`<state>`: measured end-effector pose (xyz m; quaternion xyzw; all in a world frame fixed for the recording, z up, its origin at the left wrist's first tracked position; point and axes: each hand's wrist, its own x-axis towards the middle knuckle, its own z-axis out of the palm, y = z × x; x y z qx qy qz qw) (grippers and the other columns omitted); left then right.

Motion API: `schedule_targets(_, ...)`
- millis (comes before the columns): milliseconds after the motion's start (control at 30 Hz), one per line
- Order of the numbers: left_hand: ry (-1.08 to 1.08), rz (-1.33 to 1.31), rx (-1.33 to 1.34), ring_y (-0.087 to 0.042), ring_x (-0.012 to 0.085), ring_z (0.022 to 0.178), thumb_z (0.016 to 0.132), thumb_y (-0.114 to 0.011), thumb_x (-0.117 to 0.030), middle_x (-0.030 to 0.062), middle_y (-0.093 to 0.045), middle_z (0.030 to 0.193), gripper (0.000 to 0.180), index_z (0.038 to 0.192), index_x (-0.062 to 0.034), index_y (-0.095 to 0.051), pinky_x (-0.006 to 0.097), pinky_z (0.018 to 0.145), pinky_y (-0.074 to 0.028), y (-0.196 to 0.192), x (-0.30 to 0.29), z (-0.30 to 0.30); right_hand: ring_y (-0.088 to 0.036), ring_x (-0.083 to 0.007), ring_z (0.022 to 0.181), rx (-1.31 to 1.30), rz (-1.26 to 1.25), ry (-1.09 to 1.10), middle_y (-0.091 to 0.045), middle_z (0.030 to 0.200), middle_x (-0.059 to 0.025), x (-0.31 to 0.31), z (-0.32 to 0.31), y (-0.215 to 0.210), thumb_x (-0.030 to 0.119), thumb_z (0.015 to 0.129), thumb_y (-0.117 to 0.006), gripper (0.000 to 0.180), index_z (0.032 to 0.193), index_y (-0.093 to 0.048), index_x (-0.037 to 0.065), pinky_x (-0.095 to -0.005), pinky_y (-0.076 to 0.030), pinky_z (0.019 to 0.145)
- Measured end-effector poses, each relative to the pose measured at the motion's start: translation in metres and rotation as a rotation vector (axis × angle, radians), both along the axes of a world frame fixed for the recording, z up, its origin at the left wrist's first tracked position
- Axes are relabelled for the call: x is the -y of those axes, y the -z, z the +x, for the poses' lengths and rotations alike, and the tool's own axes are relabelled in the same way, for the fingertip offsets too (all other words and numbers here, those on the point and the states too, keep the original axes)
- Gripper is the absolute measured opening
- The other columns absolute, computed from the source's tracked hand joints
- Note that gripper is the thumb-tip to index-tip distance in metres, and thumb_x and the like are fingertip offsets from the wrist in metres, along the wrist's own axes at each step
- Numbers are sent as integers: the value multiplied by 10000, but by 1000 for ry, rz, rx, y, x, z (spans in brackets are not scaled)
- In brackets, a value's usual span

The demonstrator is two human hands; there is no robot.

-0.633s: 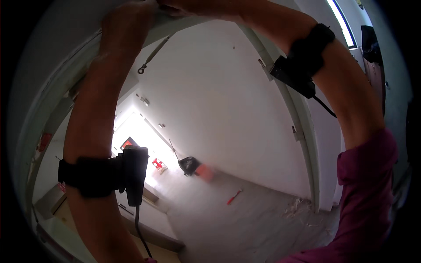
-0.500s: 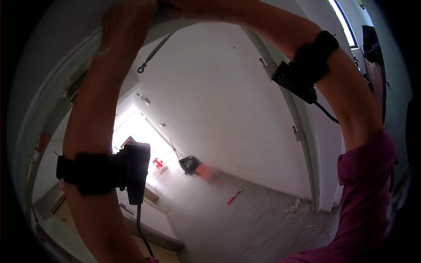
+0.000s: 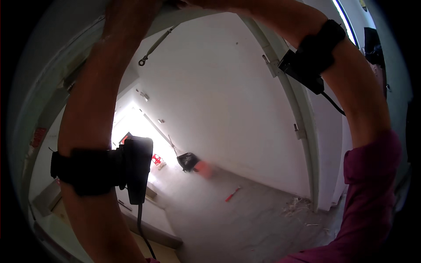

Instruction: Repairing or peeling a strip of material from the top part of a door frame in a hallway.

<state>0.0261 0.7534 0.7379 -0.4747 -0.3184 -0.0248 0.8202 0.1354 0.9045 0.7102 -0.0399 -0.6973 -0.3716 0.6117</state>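
Both of my arms are raised to the head of a grey-green door frame (image 3: 193,18). At the upper edge of the picture, my left hand (image 3: 131,13) is dark against the frame, its fingers hidden. My right hand (image 3: 197,3) is mostly cut off by the same edge, close beside the left. What either hand grips, if anything, does not show. Below the hands a metal arm (image 3: 158,46) with a ring at its free end hangs from the frame's head. Black straps with cabled devices sit on my left forearm (image 3: 90,171) and right forearm (image 3: 322,48).
Hinge parts (image 3: 299,130) stick out from the right jamb (image 3: 289,103). Beyond the opening, a red-handled tool (image 3: 232,194) and a pile of shavings (image 3: 298,206) lie on the grey floor. A black dustpan-like object (image 3: 187,162) and a red stool (image 3: 156,159) stand farther off.
The view has shifted slightly, and the frame and metal arm sit a little higher in it. My right forearm appears farther up and right; both hands stay at the frame's head.
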Motion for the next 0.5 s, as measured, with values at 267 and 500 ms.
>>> schedule_targets(267, -143, 81, 41, -736, 307, 791, 872, -697, -207, 124, -720, 814, 129, 801, -114, -752, 431, 725, -597, -13, -13, -2, -693, -404, 736, -49, -4, -78, -679, 801, -241, -8, 5, 3, 212, 972, -574, 226, 927, -607, -8, -487, -556, 659)
schedule_targets(500, -227, 117, -21, -747, 304, 770, 874, -668, -166, 128, -732, 824, 137, 791, -85, -740, 414, 697, -619, -18, -12, -6, -696, -411, 780, -194, -81, -196, -682, 814, -234, -29, -25, 13, 234, 963, -564, 242, 909, -624, 6, -495, -552, 679)
